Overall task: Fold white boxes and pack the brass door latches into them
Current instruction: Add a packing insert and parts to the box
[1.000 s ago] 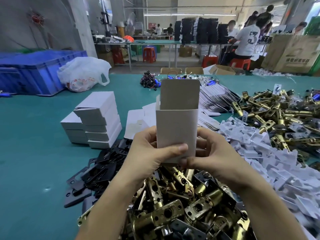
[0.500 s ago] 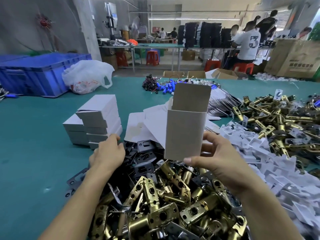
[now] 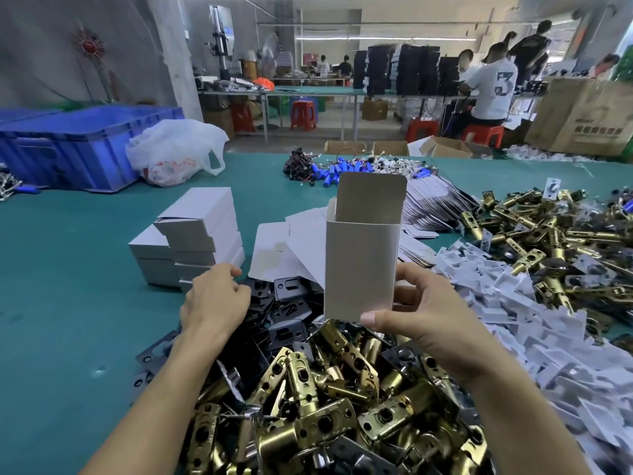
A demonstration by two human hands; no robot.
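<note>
— Which step was in hand?

— Filling, I'd judge. The white box (image 3: 361, 269) was squared up with its top open, and nothing showed inside from this angle. It stood in the air just above the far edge of the heap of brass latches (image 3: 325, 389).

— Who had it?

— The right hand (image 3: 428, 320). Its thumb lay across the lower front face and its fingers curled round the back, a firm hold near the bottom.

— And the other one?

— The left hand (image 3: 215, 299) was down at the heap's far-left edge, on the black plates (image 3: 291, 293) there, fingers curled narrow. Whether they pinched a plate I could not tell.

— How did the box lie?

— Its long axis was upright, mouth upward. The tuck flap (image 3: 371, 197) stood straight above the back wall, on the side away from the person. Beyond the heap to the left sat a stack of closed boxes (image 3: 195, 234).

— So the next move?

— Probably lifting a part out of the heap and dropping it lengthwise through the mouth. The latch would need turning end-on to the opening, with the flap held clear until it was in.
</note>
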